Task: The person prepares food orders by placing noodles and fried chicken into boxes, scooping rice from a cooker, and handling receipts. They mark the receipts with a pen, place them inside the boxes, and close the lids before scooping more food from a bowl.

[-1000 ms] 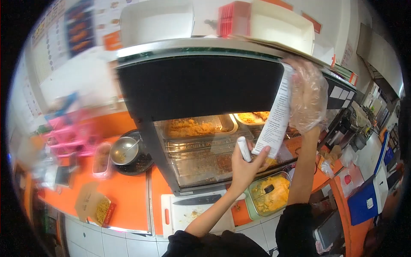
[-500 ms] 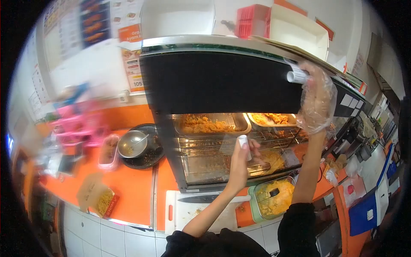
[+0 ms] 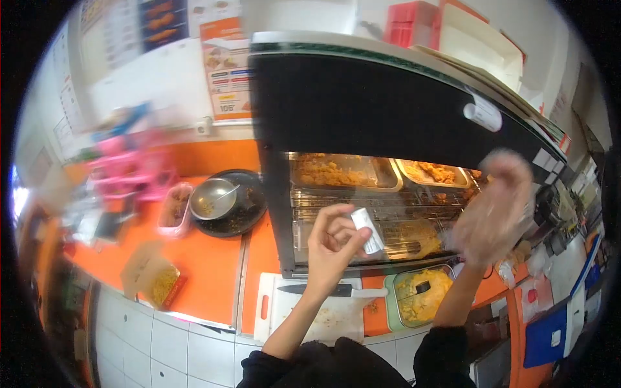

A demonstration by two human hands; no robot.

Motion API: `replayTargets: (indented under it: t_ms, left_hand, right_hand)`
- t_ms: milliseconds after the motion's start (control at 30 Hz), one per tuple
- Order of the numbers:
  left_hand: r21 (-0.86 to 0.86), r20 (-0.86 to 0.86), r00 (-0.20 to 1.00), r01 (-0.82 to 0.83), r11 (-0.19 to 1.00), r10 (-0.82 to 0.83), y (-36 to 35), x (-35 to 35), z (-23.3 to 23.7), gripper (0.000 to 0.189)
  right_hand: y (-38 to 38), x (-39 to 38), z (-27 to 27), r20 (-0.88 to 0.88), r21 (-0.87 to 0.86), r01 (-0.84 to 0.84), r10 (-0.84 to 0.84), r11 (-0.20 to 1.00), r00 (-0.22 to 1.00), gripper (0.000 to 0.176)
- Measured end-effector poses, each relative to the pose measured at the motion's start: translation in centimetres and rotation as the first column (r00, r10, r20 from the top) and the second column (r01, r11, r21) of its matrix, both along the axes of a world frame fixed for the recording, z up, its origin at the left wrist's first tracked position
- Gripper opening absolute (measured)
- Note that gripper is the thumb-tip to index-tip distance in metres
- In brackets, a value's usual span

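Observation:
My left hand (image 3: 336,242) pinches a curled white paper slip (image 3: 367,230) between thumb and fingers, in front of the glass of the lit display case (image 3: 388,110). My right hand (image 3: 493,210), in a clear plastic glove and smeared by motion, is raised at the case's right side. Above it, another curled white paper (image 3: 483,117) hangs on the case's black panel, apart from the hand. Trays of fried food (image 3: 333,173) stand inside the case.
Below the case lie a white cutting board (image 3: 317,318) with a knife (image 3: 323,290) and a container of yellow food (image 3: 422,294). To the left are a metal bowl (image 3: 213,198) on a black pan, pink baskets (image 3: 132,167) and an open noodle box (image 3: 165,288).
My right hand has let go of the paper on the panel and moved down. My left hand has turned and shifted left relative to the case, still with its slip. The view has shifted.

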State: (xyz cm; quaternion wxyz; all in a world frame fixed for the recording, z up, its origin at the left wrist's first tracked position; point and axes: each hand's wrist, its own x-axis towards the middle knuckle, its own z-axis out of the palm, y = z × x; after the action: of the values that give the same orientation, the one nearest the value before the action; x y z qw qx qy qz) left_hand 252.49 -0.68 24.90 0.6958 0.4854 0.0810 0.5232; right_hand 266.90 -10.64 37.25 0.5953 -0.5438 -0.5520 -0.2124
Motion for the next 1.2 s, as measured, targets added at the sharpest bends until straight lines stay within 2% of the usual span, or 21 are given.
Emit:
replayTargets:
  t_ms: [67,100,200,233,333,433,533,567,633,667,733,767,833,867,900,933,1000,1067,1100,1167,1200]
  left_hand:
    - [0.05,-0.047,0.997,-0.062,0.997,0.065,-0.1,-0.8,-0.5,0.037]
    - [0.073,-0.052,0.998,-0.034,0.997,0.038,-0.2,-1.3,-0.9,0.039]
    - [0.092,-0.044,0.999,0.021,0.996,-0.017,-0.7,-2.3,-1.7,0.041]
    - [0.038,-0.079,0.997,0.027,0.999,-0.024,-1.1,-2.6,-1.5,0.037]
    - [0.027,-0.107,0.992,0.065,0.998,-0.061,-1.3,-3.4,-2.0,0.032]
    - [0.175,-0.243,0.97,0.039,0.984,0.005,-1.3,-4.0,-3.4,0.031]
    - [0.465,-0.267,0.908,-0.172,0.869,0.323,-1.6,-4.1,-3.8,0.026]
    - [0.421,-0.3,0.895,-0.186,0.888,0.33,-1.6,-4.1,-3.9,0.022]
    - [0.376,-0.258,0.926,-0.166,0.912,0.275,-1.6,-4.3,-5.4,0.02]
    - [0.35,-0.236,0.94,-0.152,0.924,0.244,-1.7,-4.3,-5.8,0.019]
    - [0.492,-0.098,0.939,-0.242,0.836,0.33,-2.4,-4.9,-5.3,0.017]
    - [0.553,-0.026,0.932,-0.289,0.781,0.362,-2.8,-5.3,-5.2,0.016]
    - [0.668,-0.057,0.95,-0.192,0.719,0.307,-3.3,-5.6,-5.3,0.014]
    - [0.718,-0.073,0.959,-0.139,0.682,0.273,-3.7,-5.6,-5.6,0.014]
    - [0.709,-0.118,0.97,-0.067,0.702,0.212,-4.0,-5.5,-6.1,0.014]
    - [0.7,-0.106,0.978,-0.054,0.713,0.179,-4.1,-5.3,-6.7,0.015]
    - [0.68,-0.085,0.99,-0.025,0.733,0.114,-4.4,-5.0,-7.8,0.016]
    - [0.694,-0.133,0.983,0.004,0.72,0.123,-4.4,-5.2,-8.4,0.017]
    - [0.699,-0.156,0.98,0.024,0.715,0.12,-4.5,-5.3,-8.7,0.018]
    - [0.651,-0.301,0.939,0.076,0.755,0.165,-4.8,-5.8,-10.1,0.02]
    - [0.625,-0.371,0.912,0.107,0.773,0.173,-5.0,-6.1,-10.6,0.02]
  right_hand:
    - [-0.3,-2.8,-2.9,-0.093,-0.165,-0.161,0.147,0.973,0.985,0.018]
    - [-0.2,-3.9,-4.1,-0.166,-0.239,-0.236,0.2,0.942,0.966,0.019]
    - [0.2,-5.5,-7.2,-0.323,-0.391,-0.362,0.243,0.846,0.915,0.02]
    - [0.3,-3.0,-8.7,0.13,-0.483,-0.173,0.266,0.858,0.955,0.024]
    - [0.2,-4.0,-11.3,-0.33,-0.375,-0.253,0.127,0.892,0.936,0.016]
    - [1.1,-4.5,-11.8,-0.292,-0.355,-0.177,0.07,0.918,0.954,0.014]
    - [1.1,-3.7,-11.7,-0.048,-0.461,-0.207,0.208,0.863,0.977,0.015]
    - [1.3,-3.5,-11.8,-0.061,-0.45,-0.206,0.2,0.869,0.978,0.016]
    - [1.3,-3.1,-12.5,-0.081,-0.419,-0.193,0.175,0.887,0.981,0.018]
    - [1.3,-2.6,-12.8,-0.152,-0.412,-0.212,0.162,0.886,0.975,0.017]
    - [1.3,-1.9,-13.2,-0.294,-0.392,-0.248,0.135,0.886,0.946,0.017]
    - [1.4,-1.9,-13.5,-0.337,-0.454,-0.279,0.128,0.846,0.933,0.017]
    - [1.3,-1.9,-14.9,-0.427,-0.537,-0.367,0.131,0.76,0.895,0.018]
    - [1.1,-1.9,-16.1,-0.473,-0.559,-0.42,0.141,0.715,0.87,0.019]
    - [1.0,-1.6,-18.5,-0.523,-0.549,-0.496,0.186,0.673,0.832,0.02]
    - [1.1,-1.4,-19.5,-0.621,-0.577,-0.646,0.244,0.5,0.744,0.025]
    - [0.3,-1.7,-20.8,-0.831,-0.429,-0.864,0.259,0.265,0.492,0.038]
    - [-1.0,-2.8,-23.2,-0.928,-0.201,-0.96,0.277,0.194,0.25,0.048]
    - [-1.7,-2.8,-25.8,-0.935,-0.132,-0.978,0.308,0.159,0.176,0.052]
    - [-2.7,-3.8,-25.1,-0.856,-0.196,-0.952,0.433,0.234,0.282,0.056]
    - [-2.7,-4.5,-23.9,-0.742,-0.312,-0.886,0.495,0.344,0.453,0.056]
